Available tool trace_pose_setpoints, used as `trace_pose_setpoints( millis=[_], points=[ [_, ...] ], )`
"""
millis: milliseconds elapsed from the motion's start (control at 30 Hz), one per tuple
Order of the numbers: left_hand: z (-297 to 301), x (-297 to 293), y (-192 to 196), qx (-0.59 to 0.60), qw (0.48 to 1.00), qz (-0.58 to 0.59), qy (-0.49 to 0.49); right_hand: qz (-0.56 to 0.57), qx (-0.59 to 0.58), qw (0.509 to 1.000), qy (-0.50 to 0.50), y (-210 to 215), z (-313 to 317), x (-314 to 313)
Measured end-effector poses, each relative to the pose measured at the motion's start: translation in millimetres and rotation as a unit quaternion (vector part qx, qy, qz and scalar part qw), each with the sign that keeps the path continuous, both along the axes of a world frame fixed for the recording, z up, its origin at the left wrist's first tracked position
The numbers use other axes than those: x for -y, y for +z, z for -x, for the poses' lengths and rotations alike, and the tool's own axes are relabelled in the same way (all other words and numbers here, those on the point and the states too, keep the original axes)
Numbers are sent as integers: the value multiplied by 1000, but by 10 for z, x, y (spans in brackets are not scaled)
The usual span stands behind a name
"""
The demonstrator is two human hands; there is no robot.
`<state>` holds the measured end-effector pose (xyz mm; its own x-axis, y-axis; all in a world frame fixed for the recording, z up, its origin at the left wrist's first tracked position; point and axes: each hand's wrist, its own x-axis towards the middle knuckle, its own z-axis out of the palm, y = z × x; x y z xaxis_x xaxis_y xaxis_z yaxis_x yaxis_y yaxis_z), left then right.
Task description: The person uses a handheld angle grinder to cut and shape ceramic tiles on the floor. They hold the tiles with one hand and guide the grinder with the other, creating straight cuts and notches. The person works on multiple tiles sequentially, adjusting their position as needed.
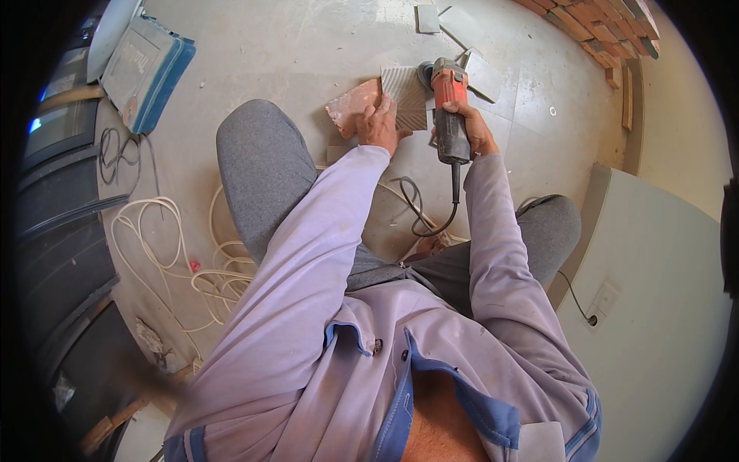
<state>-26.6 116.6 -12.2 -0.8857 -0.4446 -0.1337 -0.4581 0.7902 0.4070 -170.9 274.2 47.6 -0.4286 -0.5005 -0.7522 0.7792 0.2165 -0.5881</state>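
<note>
My right hand is wrapped around the dark body of a red and black angle grinder, whose disc end sits at the right edge of a grey ribbed tile. My left hand grips the tile's near left corner, its fingers over the left edge and the thumb along the near edge. Beneath that hand and to its left lies a reddish slab of brick, partly under the tile. A black cord runs from the grinder's rear toward my body.
Loose cream cable coils on the floor at left, near a blue and grey tool case. Cut tile pieces lie beyond the grinder. Stacked bricks stand far right, and a pale panel with a plugged socket is close on the right.
</note>
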Motion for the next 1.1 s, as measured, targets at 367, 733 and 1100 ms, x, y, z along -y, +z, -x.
trace_pose_setpoints(
  millis=[367,733,1100],
  points=[
    [22,-12,34,16,1000,-13,0,2,3,1000,4,7,-12,4],
    [25,-19,-12,7,1000,-4,2,-22,-20,999,11,27,-16,23],
    [23,-15,60,13,1000,-13,4,-16,-23,999,26,36,-10,29]
  ],
)
